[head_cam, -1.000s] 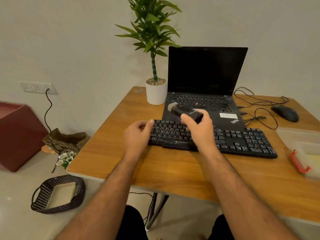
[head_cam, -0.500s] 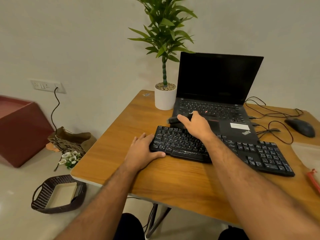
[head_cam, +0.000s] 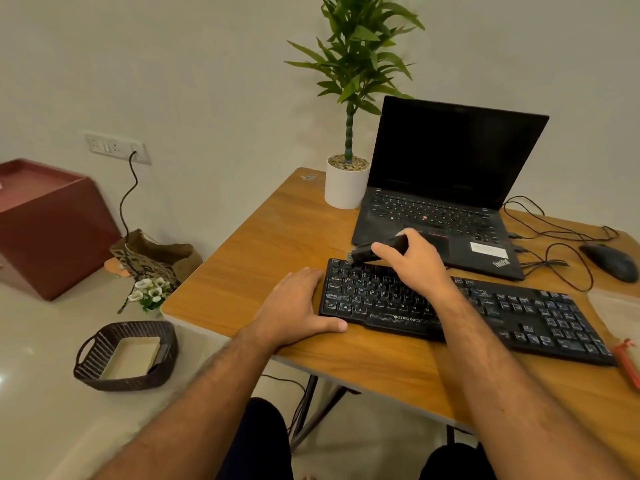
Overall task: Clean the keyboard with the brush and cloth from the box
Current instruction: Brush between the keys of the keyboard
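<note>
- Black keyboard (head_cam: pixel 450 306) lay on the wooden table (head_cam: pixel 277 230); your flat, relaxed left hand (head_cam: pixel 294 306) steadied its left end.
- Your right hand (head_cam: pixel 412 261) gripped the brush (head_cam: pixel 363 254) at the top-left keys.
- Pressing hard could have popped keycaps or slid it.

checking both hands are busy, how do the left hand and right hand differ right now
The left hand lies flat, fingers relaxed, against the left end of the external keyboard; the right hand is raised over its top row. The left hand holds nothing; the right hand grips the brush, bristles at the top-left keys. Both work on that keyboard.
</note>
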